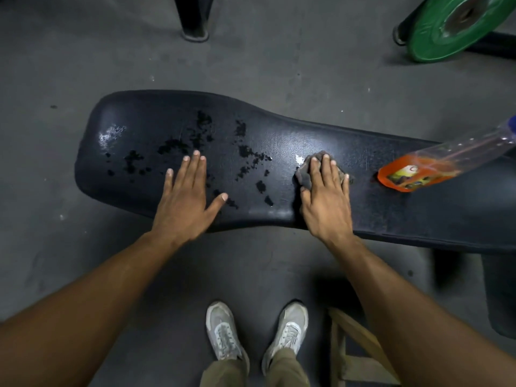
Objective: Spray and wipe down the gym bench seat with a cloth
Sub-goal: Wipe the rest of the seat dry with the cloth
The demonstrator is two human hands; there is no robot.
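The black padded bench [279, 141] runs across the view from 9 o'clock to 3 o'clock, wide and rounded at the left end, narrower toward the right. Dark wet blotches [201, 141] scatter over the wide part, with a pale shiny patch [107, 134] near the far left end.

The right hand [325, 191] lies flat just right of centre, fingers straight and close together, pressing a crumpled grey cloth [304, 175] against the seat; the cloth shows at the fingertips and on the thumb side. No pinch here: the grip is spread flat on top of the cloth. A small white gleam of liquid [299, 159] sits just at the cloth's 11 o'clock.

The left hand [185, 196] rests open on the wet area, fingers straight, thumb splayed toward 3 o'clock, holding nothing.

At 3 o'clock from the right hand, near it but apart, a clear plastic bottle [446, 157] with an orange label lies on the narrow part of the bench, its blurred top running off the right edge.

On the grey floor [279, 60] beyond: a green weight plate [435, 34] at 1 o'clock and a dark post foot [195, 26] at 12 o'clock. At 6 o'clock stand two pale sneakers [223, 331], and a wooden frame [354, 356] at 5 o'clock, partly behind the right forearm.
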